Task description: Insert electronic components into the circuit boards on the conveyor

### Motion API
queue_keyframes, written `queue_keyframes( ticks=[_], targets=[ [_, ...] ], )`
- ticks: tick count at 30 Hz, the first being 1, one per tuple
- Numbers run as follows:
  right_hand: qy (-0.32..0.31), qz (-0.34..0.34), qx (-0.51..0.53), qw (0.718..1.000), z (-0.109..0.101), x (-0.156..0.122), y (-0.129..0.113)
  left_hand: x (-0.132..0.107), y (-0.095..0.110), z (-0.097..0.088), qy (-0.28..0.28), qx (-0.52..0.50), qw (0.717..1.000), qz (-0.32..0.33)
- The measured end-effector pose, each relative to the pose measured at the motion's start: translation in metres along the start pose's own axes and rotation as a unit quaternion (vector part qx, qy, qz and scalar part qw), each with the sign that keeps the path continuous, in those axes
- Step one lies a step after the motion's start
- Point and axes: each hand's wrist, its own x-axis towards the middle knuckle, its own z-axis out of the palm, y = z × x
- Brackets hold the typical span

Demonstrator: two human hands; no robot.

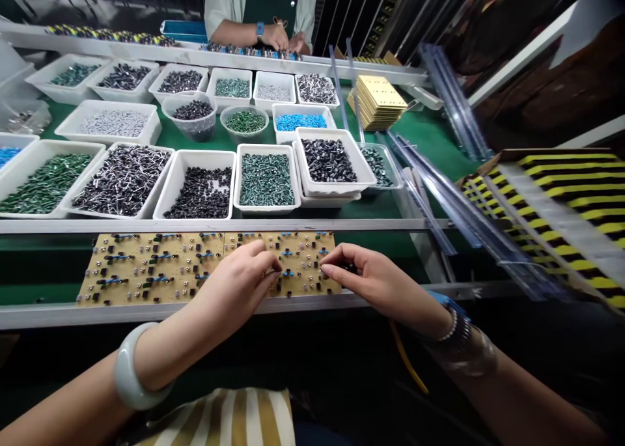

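Two tan circuit boards (141, 290) lie end to end along the metal rail, dotted with black, blue, green and grey components. Over the right-hand board, my left hand (244, 273) has thumb and forefinger pinched together, and whatever sits between the tips is too small to name. My right hand (364, 273) reaches in at that board's right end, its thumb and forefinger closed near a small dark part at the tips. More dark pieces show under its curled fingers, perhaps loose components; their kind is unclear.
White bins of black components (200, 189), green components (267, 179) and blue components (300, 122) stand behind the front rail (219, 225). A stack of bare boards (375, 101) sits at back right, near clear plastic tubes (439, 185). Across the line, a co-worker's hands (283, 39) handle parts.
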Motion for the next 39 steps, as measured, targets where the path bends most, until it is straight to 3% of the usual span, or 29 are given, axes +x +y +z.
queue_keyframes(
  ticks=[5, 13, 22, 25, 28, 31, 34, 39],
  targets=[
    [0.009, 0.000, -0.004, 1.000, 0.001, -0.002, -0.001, 0.003, 0.002, 0.001, -0.038, 0.081, 0.996, 0.008],
    [0.022, -0.006, -0.004, 1.000, 0.002, -0.004, -0.003, -0.002, 0.010, 0.002, -0.044, 0.219, 0.973, 0.051],
    [0.026, -0.010, -0.048, 0.998, -0.002, -0.003, -0.001, -0.003, 0.019, 0.005, -0.058, 0.215, 0.974, 0.044],
    [0.024, -0.011, -0.075, 0.997, -0.001, -0.002, 0.002, -0.005, 0.017, 0.007, -0.020, 0.117, 0.993, 0.018],
    [0.020, -0.024, -0.092, 0.995, 0.001, -0.001, 0.005, -0.005, 0.017, 0.003, 0.024, -0.126, 0.990, -0.063],
    [0.023, -0.044, -0.113, 0.992, 0.003, -0.001, 0.007, -0.004, 0.018, -0.006, 0.015, -0.385, 0.905, -0.179],
    [0.024, -0.057, -0.141, 0.988, 0.005, -0.001, 0.004, -0.001, 0.018, -0.014, 0.016, -0.529, 0.815, -0.235],
    [0.007, -0.082, -0.203, 0.976, 0.004, 0.001, -0.001, 0.000, 0.015, -0.014, 0.006, -0.570, 0.785, -0.242]
  ],
)
